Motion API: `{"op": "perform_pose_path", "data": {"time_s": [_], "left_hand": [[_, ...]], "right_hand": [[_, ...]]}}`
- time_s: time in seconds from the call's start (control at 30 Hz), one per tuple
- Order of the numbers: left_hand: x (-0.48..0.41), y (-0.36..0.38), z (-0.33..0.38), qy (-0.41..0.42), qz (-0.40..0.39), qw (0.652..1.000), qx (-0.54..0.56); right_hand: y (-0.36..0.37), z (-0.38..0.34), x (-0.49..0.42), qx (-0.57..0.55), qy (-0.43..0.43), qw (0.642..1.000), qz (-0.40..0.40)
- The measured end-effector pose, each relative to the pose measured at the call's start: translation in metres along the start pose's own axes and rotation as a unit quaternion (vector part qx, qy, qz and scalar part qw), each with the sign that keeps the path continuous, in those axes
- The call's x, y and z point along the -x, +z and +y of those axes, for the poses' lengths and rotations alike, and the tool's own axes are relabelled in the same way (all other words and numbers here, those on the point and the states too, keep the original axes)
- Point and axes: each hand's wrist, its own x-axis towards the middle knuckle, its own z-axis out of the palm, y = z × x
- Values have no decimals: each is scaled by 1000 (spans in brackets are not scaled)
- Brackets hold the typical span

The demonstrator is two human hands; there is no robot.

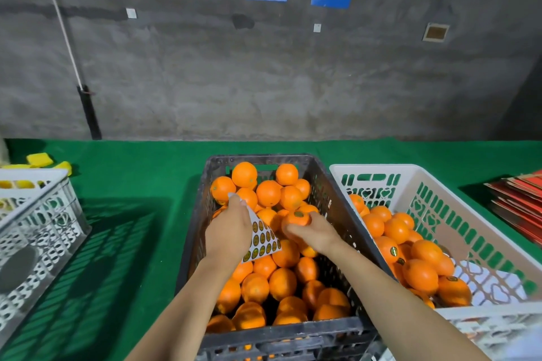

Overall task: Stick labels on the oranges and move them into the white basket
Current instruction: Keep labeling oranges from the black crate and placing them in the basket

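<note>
A dark plastic crate point(334, 196) in the middle is heaped with oranges point(268, 192). Over it, my left hand point(227, 231) grips a white label sheet point(264, 239) printed with round dark and gold stickers. My right hand point(315, 231) is closed around one orange point(296, 218) that bears a sticker on its top, held just above the pile. To the right stands the white basket point(457, 193), about half full of oranges point(419, 272), some showing stickers.
Another white crate point(38, 223) stands at the left on the green table cover point(140, 173), with yellow items point(39, 160) behind it. Red flat cartons point(516, 202) are stacked at the far right. A grey concrete wall with posters rises behind the table.
</note>
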Motion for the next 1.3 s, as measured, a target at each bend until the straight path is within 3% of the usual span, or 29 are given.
{"op": "perform_pose_path", "data": {"time_s": [0.1,0.17,0.23,0.33,0.43,0.6,0.67,0.73,0.8,0.87,0.9,0.97,1.03,1.17,1.3], "left_hand": [[0,2,-1,2,2,1000,-4],[0,3,-3,7,6,1000,-7],[0,4,-3,11,8,1000,-11],[-1,4,-1,18,4,999,-26],[-1,4,0,28,-2,999,-30],[1,3,1,42,-23,999,5],[1,4,2,24,-38,996,79],[-1,2,5,-24,-43,981,186],[-4,0,6,-75,-40,961,264],[-7,-2,5,-116,-39,937,327],[-8,-2,4,-138,-40,921,363],[-10,-1,2,-192,-50,880,432],[-10,-3,2,-240,-61,838,487],[-11,-4,8,-291,-102,779,546],[-9,-4,11,-284,-150,735,597]], "right_hand": [[-8,-13,0,-240,88,963,82],[-18,-18,0,-449,90,885,84],[-28,-21,3,-615,55,784,64],[-41,-18,6,-740,44,667,72],[-43,-18,5,-786,29,611,89],[-36,-17,-1,-759,33,633,146],[-35,-17,-2,-732,35,665,146],[-32,-18,1,-657,43,737,149],[-22,-19,4,-523,27,837,160],[-7,-19,7,-291,-56,938,179],[1,-17,10,-151,-117,965,178],[15,-16,18,75,-228,958,157],[26,-17,22,179,-323,916,154],[38,-21,26,260,-428,850,163],[39,-22,28,260,-419,852,180]]}}
